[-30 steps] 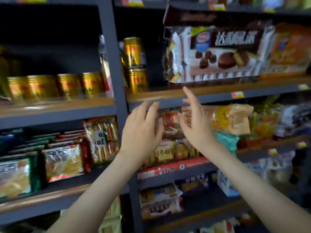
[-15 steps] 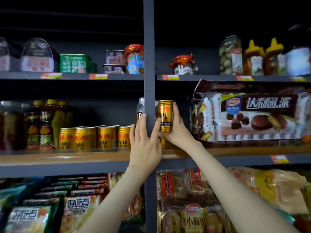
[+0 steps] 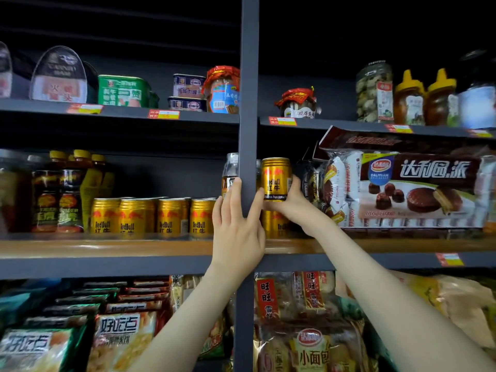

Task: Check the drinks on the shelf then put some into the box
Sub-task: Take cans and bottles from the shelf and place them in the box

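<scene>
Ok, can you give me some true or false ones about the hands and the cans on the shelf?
1. The right hand grips a gold can. True.
2. The left hand holds a bottle. False: it lies on the shelf post, fingers straight, holding nothing.
3. Another gold can sits right below the gripped one. True.
4. The row of gold cans is on the top shelf. False: it stands on the wooden-edged shelf, one level lower.

A chocolate pie box (image 3: pixel 418 183) was displayed with its picture side outward. Two yellow-capped honey bottles (image 3: pixel 409 103) and a tall glass jar (image 3: pixel 374 92) were seen one level above it. A red-wrapped jar (image 3: pixel 298 103) was set up and left of it, and a green tin (image 3: pixel 123 91) well further left. Bread bags (image 3: pixel 311 347) were stacked below it.
</scene>
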Demonstrator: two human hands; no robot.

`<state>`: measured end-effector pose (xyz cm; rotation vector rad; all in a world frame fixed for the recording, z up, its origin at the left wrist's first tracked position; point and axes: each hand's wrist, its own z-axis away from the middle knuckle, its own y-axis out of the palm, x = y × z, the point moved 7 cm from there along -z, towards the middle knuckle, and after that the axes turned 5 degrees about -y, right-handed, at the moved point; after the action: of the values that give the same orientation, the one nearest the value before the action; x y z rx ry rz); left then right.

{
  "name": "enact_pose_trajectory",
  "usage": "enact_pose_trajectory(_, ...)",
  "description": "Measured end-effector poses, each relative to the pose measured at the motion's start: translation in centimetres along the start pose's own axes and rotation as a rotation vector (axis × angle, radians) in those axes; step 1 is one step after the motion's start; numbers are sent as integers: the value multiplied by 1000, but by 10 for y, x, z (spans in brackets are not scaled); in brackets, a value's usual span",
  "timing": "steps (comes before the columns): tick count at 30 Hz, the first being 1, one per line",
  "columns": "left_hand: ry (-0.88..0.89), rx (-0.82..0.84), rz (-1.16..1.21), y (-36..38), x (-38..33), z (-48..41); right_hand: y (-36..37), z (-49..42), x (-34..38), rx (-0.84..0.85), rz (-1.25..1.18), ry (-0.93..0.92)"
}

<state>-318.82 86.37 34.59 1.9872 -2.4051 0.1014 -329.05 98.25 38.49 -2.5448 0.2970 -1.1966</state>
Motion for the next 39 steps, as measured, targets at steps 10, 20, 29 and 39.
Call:
enact_pose_trajectory(10, -1, 6, 0, -1, 3, 3, -11, 19, 14, -225, 13, -162)
enact_pose_trajectory(20, -71, 37, 224, -18, -33, -14, -47, 75, 68, -485, -49, -427)
enact_pose_trajectory(29, -326, 599, 926, -45, -77, -2, -60, 155, 73, -328, -287, -225)
enact_pose_trajectory(39, -905, 1325, 1336, -50, -99, 161, -47, 268, -31, -317, -668, 258)
